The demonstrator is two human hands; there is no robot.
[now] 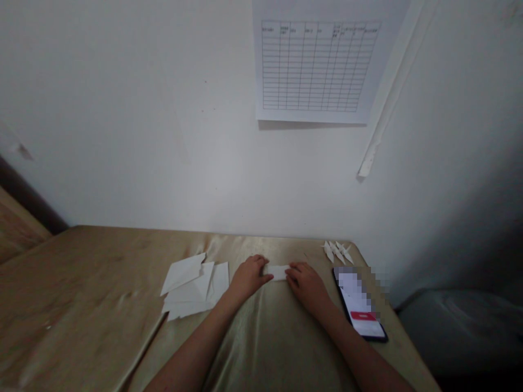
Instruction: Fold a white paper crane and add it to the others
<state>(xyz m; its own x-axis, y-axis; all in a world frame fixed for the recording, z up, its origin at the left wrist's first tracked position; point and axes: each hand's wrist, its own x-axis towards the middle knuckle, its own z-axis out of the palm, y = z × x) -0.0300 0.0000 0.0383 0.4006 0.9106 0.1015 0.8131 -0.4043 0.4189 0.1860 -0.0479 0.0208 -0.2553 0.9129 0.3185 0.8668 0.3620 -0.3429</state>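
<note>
A small white folded paper (278, 272) lies on the tan-covered table (102, 283) between my two hands. My left hand (248, 276) presses its fingers closed on the paper's left end. My right hand (305, 283) pinches the paper's right end. Both hands rest low on the table near its far edge. The paper's middle shows between the fingertips; its ends are hidden under them.
Several loose white sheets (194, 286) lie in a stack left of my left hand. A phone (362, 305) with a lit screen lies to the right. Small folded white paper pieces (337, 251) sit at the far right corner. A printed grid sheet (316, 65) hangs on the wall.
</note>
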